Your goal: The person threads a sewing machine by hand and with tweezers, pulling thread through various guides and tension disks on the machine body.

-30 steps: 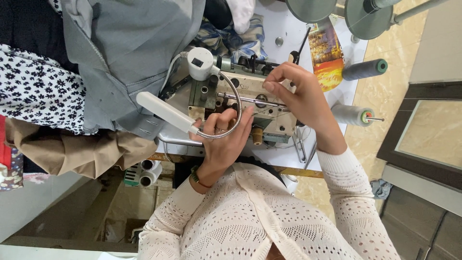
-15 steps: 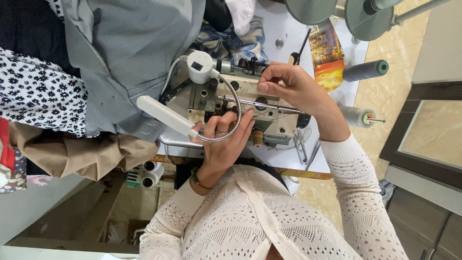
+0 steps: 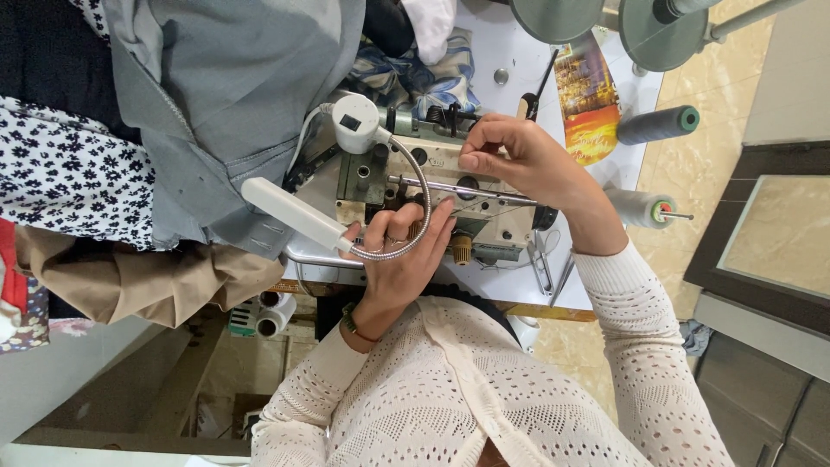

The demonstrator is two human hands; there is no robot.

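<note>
**Both hands on the sewing machine**

Head view: I see the sewing machine (image 3: 432, 186) on the white bench (image 3: 510, 86), and both of my hands are on it. My left hand (image 3: 399, 259) lies at the machine's near edge, fingers curled loosely beside the lamp (image 3: 294, 214) and its bent gooseneck; I cannot tell whether it grips anything. My right hand (image 3: 519, 156) sits on top of the machine, thumb and fingertips pinched together by the thin steel rod (image 3: 467, 190); whatever they pinch is too small to make out. Grey cloth (image 3: 233, 95) is heaped left of the machine, touching it. Two thread cones (image 3: 657, 125) lie at the bench's right edge, well apart from my hands. No container shows its contents.
</note>
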